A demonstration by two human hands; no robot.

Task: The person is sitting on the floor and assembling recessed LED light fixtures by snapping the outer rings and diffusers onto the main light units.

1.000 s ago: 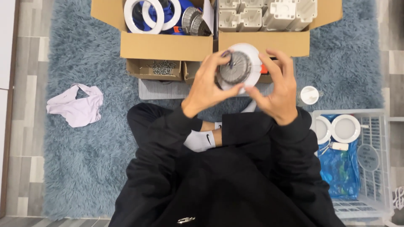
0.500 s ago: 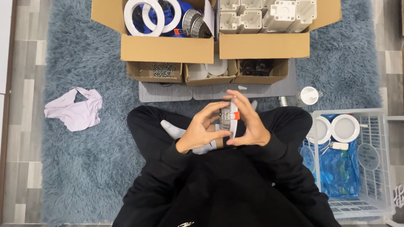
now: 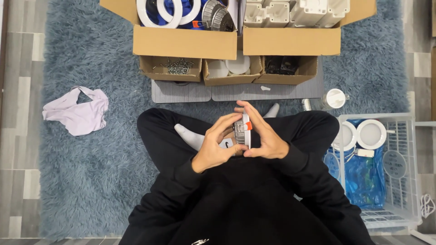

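Observation:
I sit cross-legged on a blue shaggy rug and hold a round recessed light fixture [image 3: 242,131] edge-on over my lap. It has a white rim, a ribbed metal back and an orange clip. My left hand [image 3: 217,146] grips it from the left, fingers curled round the metal back. My right hand [image 3: 262,136] presses on it from the right, fingers laid over the white rim. Both hands touch the fixture.
Two big cardboard boxes [image 3: 181,41] with white rings and white parts stand ahead. Three small boxes [image 3: 175,68] hold screws, discs and dark parts on a grey mat [image 3: 236,92]. A white wire basket [image 3: 399,181] with finished lights is at right, a lilac cloth [image 3: 77,111] at left.
The fixture came down from in front of the boxes to my lap and turned from face-on to edge-on. Both hands stayed on it.

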